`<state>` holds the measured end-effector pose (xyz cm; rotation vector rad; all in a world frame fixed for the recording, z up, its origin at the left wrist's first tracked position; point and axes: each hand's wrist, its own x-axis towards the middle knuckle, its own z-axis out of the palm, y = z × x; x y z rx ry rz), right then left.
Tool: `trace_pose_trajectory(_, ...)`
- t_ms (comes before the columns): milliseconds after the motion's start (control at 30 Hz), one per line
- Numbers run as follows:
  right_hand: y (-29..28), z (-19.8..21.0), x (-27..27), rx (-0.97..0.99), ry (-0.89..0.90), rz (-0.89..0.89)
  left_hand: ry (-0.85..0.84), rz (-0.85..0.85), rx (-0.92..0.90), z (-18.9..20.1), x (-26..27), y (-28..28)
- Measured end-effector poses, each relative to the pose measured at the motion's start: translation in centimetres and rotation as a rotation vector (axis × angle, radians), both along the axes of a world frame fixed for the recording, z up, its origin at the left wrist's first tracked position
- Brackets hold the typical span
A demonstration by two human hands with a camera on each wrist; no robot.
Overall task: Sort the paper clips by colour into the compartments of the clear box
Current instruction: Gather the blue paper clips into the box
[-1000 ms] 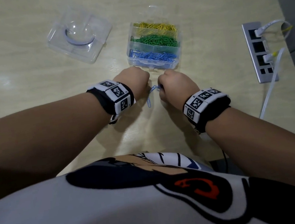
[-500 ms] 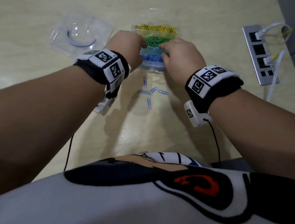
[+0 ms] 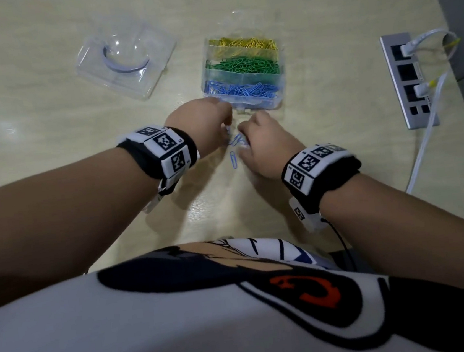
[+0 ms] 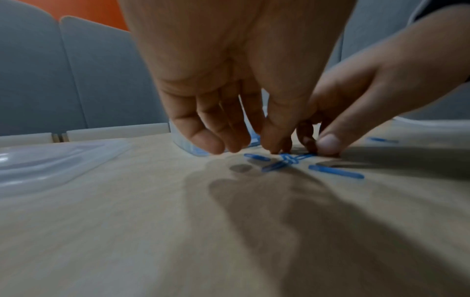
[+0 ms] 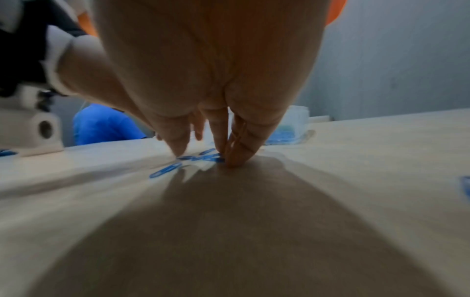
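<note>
The clear box (image 3: 282, 83) stands at mid-table with yellow clips (image 3: 242, 44) at the back, green clips (image 3: 244, 64) in the middle and blue clips (image 3: 241, 90) in front. Several loose blue paper clips (image 3: 233, 159) lie on the table just before it. My left hand (image 3: 227, 128) comes down on them with thumb and forefinger tips together (image 4: 277, 149). My right hand (image 3: 242, 138) faces it, and its bunched fingertips (image 5: 229, 158) pinch at the same small cluster (image 4: 292, 158). One clip (image 4: 335, 171) lies apart nearer me.
The box's clear lid (image 3: 125, 63) lies to the left. A grey power strip (image 3: 408, 80) with white cables (image 3: 423, 139) sits at the right edge. The table's front edge runs close under my forearms.
Half a second ago both hands were over the box's blue compartment. They have pulled back toward me and come down on the loose blue clips.
</note>
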<state>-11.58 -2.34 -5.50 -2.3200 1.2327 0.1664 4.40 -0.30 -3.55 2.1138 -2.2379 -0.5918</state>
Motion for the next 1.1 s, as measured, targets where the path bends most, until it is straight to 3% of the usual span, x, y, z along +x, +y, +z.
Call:
trace_pose_trajectory(167, 1.2, 0.0, 0.7, -0.097, 0.084, 0.144, -0.057, -0.13, 0.071, -0.4, 0.5, -0.5)
trace_pose_trajectory(333, 1.1, -0.2, 0.0, -0.182, 0.094, 0.155, -0.16, -0.139, 0.125, -0.7, 0.5, -0.1)
trace_pose_trajectory(533, 0.3, 0.4, 0.2, -0.024, 0.191, 0.027, -0.233, -0.138, 0.208, -0.8, -0.1, -0.7)
trace_pose_trajectory(767, 0.0, 1.4, -0.2, -0.008, 0.25, 0.046, -0.243, -0.173, 0.228, -0.9, -0.5, -0.8)
trace_pose_trajectory(867, -1.1, 2.7, -0.4, -0.009, 0.169, -0.002, -0.199, -0.155, 0.157, 0.3, -0.3, -0.6)
trace_pose_trajectory(1100, -4.6, 5.0, 0.4, -0.204, -0.228, -0.245, 0.011, 0.065, -0.131, 3.6, 0.3, -3.3)
